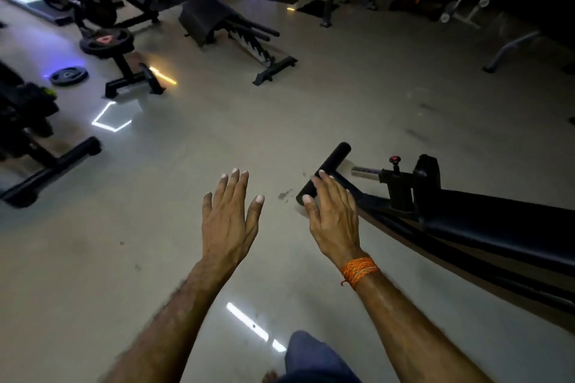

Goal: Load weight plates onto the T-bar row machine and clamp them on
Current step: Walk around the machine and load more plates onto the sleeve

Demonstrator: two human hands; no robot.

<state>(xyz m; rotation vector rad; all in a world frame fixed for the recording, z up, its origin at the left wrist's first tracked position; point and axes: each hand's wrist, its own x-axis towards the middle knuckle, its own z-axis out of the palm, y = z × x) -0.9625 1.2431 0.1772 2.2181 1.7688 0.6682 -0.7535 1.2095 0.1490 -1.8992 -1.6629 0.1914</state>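
Hands [230, 221] [334, 216] spread empty, weight plate [68, 75] far off left on floor [342, 96]

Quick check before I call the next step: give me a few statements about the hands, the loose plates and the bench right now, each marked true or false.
1. Both hands are empty, fingers spread. True: the left hand and right hand hold nothing.
2. The left wrist wears an orange thread band. False: the orange thread band is on the right wrist.
3. A weight plate lies flat on the floor at far left. True.
4. The right hand grips a weight plate. False: it is open, in front of the bench's black foot bar.
5. A red-topped adjustment knob shows on the bench. True.
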